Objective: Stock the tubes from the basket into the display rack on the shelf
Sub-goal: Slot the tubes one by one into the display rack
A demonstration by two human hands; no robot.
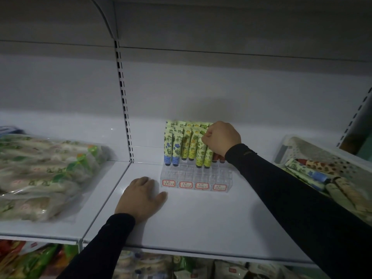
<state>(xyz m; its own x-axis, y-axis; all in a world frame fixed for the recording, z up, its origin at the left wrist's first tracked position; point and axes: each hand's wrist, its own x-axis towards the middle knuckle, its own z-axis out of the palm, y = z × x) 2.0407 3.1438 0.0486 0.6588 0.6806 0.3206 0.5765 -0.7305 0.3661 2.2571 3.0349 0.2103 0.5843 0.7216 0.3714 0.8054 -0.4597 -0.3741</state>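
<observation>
A clear tiered display rack (196, 178) stands on the white shelf (201, 218), with red-bordered labels along its front. Upright tubes fill its rear slots: blue-flowered ones (171, 148) at the left, yellow ones (190, 143) beside them, green ones (203, 152) further right. My right hand (221, 138) is closed over the top of a tube at the rack's right side; a reddish tube (216, 157) shows just below the hand. My left hand (142, 198) rests flat on the shelf, left of the rack. The white basket (314, 152) at the right holds several loose tubes (314, 175).
Clear bags of packaged goods (44, 174) lie on the neighbouring shelf to the left, past the slotted upright (125, 109). Packets fill the shelf below (141, 264). An upper shelf overhangs. Bare shelf lies in front of the rack.
</observation>
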